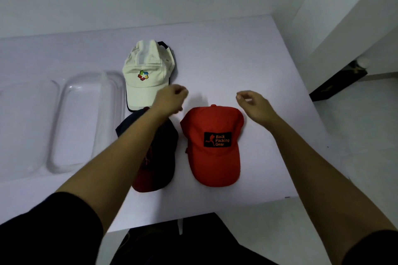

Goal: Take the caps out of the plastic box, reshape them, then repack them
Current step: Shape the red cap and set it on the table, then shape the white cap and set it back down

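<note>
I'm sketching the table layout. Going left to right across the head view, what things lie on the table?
Clear plastic lid → clear plastic box → navy cap → red cap. The white cap sits farther back, overlapping the order.

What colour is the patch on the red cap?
Black, with orange lettering and a figure, on the red cap; head view.

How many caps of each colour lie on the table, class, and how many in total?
White cap: 1
Red cap: 1
Dark navy cap with maroon brim: 1
Total: 3
</note>
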Tool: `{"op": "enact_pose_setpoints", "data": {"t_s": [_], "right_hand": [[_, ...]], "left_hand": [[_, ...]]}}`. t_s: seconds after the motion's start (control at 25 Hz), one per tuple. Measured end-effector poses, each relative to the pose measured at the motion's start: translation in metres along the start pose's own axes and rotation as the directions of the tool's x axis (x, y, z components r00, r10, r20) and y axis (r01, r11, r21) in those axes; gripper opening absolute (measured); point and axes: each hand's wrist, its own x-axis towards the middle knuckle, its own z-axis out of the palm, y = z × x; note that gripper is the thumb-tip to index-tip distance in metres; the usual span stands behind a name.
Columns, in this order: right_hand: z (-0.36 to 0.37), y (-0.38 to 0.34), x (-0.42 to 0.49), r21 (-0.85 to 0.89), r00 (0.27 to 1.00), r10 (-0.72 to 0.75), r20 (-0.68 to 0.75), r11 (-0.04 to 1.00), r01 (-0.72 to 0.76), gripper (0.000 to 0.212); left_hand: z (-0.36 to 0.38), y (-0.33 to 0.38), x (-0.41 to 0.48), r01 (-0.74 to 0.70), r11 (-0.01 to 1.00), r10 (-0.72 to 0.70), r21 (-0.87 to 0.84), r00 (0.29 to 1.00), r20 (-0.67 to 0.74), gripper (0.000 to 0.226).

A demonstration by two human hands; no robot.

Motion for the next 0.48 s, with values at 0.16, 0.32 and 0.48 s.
{"op": "enact_pose_setpoints", "data": {"t_s": [0.16, 0.32, 0.48], "right_hand": [[0.003, -0.058, 0.02, -0.017, 0.99, -0.142, -0.01, 0.99, 0.142, 0.031], [0.057, -0.111, 0.045, -0.092, 0.959, -0.238, 0.152, 0.963, 0.253, 0.032], [0.129, -0.133, 0.073, -0.204, 0.911, -0.126, 0.393, 0.954, 0.22, 0.046]], "left_hand": [[-0.067, -0.005, 0.015, -0.013, 0.999, 0.007, -0.052, 0.992, -0.127, 0.017], [-0.111, -0.044, 0.026, 0.076, 0.996, -0.082, -0.048, 0.986, -0.145, 0.021], [-0.124, -0.083, 0.046, 0.159, 0.972, -0.146, 0.171, 0.986, -0.083, 0.035]]}}
